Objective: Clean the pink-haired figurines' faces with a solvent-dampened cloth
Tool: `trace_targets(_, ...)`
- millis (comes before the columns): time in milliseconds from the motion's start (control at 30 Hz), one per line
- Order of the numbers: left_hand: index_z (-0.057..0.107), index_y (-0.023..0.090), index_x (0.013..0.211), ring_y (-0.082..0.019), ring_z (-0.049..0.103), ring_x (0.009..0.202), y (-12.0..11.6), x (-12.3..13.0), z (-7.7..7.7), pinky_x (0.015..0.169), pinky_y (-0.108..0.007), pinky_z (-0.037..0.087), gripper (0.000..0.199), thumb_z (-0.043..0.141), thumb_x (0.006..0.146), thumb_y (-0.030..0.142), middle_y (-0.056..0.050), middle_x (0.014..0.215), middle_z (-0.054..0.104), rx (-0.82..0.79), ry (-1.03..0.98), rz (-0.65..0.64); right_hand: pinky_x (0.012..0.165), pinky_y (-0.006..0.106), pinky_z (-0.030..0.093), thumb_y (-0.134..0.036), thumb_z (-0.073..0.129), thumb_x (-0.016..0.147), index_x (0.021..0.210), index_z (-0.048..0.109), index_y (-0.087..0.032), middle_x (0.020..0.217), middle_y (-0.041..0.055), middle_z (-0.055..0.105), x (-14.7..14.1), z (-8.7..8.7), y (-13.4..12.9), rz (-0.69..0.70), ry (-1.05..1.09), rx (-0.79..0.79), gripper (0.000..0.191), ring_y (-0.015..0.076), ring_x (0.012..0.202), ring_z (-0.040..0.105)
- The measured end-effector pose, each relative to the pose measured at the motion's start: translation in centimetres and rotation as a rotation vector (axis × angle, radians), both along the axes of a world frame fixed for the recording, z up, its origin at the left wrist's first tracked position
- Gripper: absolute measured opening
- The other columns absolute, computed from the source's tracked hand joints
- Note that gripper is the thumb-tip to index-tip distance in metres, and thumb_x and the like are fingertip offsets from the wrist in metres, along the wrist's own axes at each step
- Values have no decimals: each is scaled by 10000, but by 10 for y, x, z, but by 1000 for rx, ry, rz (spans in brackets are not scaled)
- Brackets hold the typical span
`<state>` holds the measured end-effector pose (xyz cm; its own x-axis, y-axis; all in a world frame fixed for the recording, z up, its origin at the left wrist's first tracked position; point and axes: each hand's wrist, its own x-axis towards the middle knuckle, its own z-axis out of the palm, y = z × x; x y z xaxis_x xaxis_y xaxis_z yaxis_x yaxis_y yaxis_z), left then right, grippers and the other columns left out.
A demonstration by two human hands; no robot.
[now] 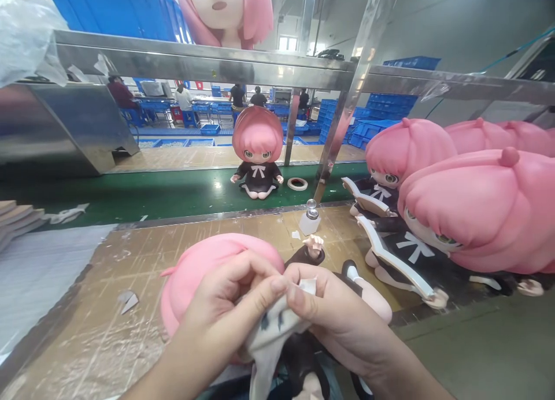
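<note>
**Two bare hands meeting over a lying pink-haired figure**

Centre: the left hand (243,296) is curled, thumb towards forefinger, its tips near those of the right hand; from where I stand I cannot tell whether it grips anything. The right hand (329,310) pinches a small off-white scrap (309,285) between thumb and fingers. Beneath both thumbs hangs a pale cloth (275,333) with dark marks; which fingers bear it is hidden.

The lying figure (221,250), partly covered by the hands and forearms, rests on the brown-covered bench (151,252) and serves as landmark. Just beyond its raised hand stands a bottle (309,222) with a metal top, a white chip (296,234) beside it. To the figure's left lies a pale, pointed scrap (128,300).

Farther beyond the figure, on a green belt (191,196), a seated figure (258,157) in black faces the bench, with a tape roll (298,184) beside it. To the lying figure's right, similar pink-haired figures (472,209) stand close together, the nearest with an open-book-shaped piece (392,258). Far behind, people sit and stand among blue tables.
</note>
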<state>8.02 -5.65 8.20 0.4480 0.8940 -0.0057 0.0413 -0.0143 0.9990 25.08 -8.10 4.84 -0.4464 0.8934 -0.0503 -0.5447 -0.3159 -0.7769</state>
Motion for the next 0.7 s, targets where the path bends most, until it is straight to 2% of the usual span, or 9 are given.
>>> trace_targets(133, 648, 196, 769, -96, 479, 574, 1, 1, 0, 515, -183, 383, 333, 733, 863, 504, 26, 632, 534, -17, -45, 50, 639, 155, 410, -391, 804, 856, 906, 707, -88, 775, 35, 608, 6, -2, 0, 81, 6, -35, 322, 70, 683, 555)
trace_targets(233, 612, 202, 809, -81, 461, 577, 0, 3, -2, 518, -161, 362, 328, 757, 852, 492, 34, 655, 550, -82, -133, 92, 674, 179, 433, -400, 782, 858, 918, 735, -64, 744, 58, 606, 8, -6, 0, 129, 26, -46, 344, 101, 708, 577)
trace_targets(333, 595, 199, 797, -69, 449, 570, 0, 3, -5, 508, -143, 350, 353, 757, 854, 508, 35, 662, 545, -49, -145, 55, 676, 193, 426, -429, 773, 853, 857, 728, -70, 730, 58, 596, 5, -11, -3, 142, 97, -64, 362, 101, 676, 552)
trace_targets(500, 681, 252, 781, -65, 474, 520, 1, -2, -9, 389, -131, 289, 266, 837, 778, 467, 35, 664, 586, 12, -156, 88, 790, 284, 481, -488, 690, 882, 881, 711, -139, 769, 62, 622, -6, -12, -11, 128, 236, 2, 350, 170, 774, 603)
trace_targets(600, 723, 289, 797, -86, 576, 588, 4, -4, -13, 420, -128, 398, 129, 839, 791, 344, 28, 760, 653, 247, -113, 61, 845, 346, 512, -557, 665, 854, 923, 709, -172, 792, 68, 629, -18, -9, -16, 10, 187, 103, 394, 216, 861, 636)
trace_targets(633, 715, 295, 819, -92, 607, 622, 4, -4, -15, 464, -129, 456, 85, 798, 833, 285, 32, 780, 656, 362, -97, 64, 853, 364, 521, -578, 654, 847, 945, 711, -181, 811, 75, 636, -23, -9, -16, -73, 153, 117, 412, 227, 880, 641)
trace_targets(700, 676, 292, 881, -99, 652, 693, 5, -1, -22, 555, -138, 538, 139, 684, 906, 155, 34, 819, 662, 596, -49, 102, 864, 398, 538, -633, 631, 837, 1011, 716, -207, 860, 87, 654, -33, -12, -13, -276, 89, 119, 468, 242, 914, 646)
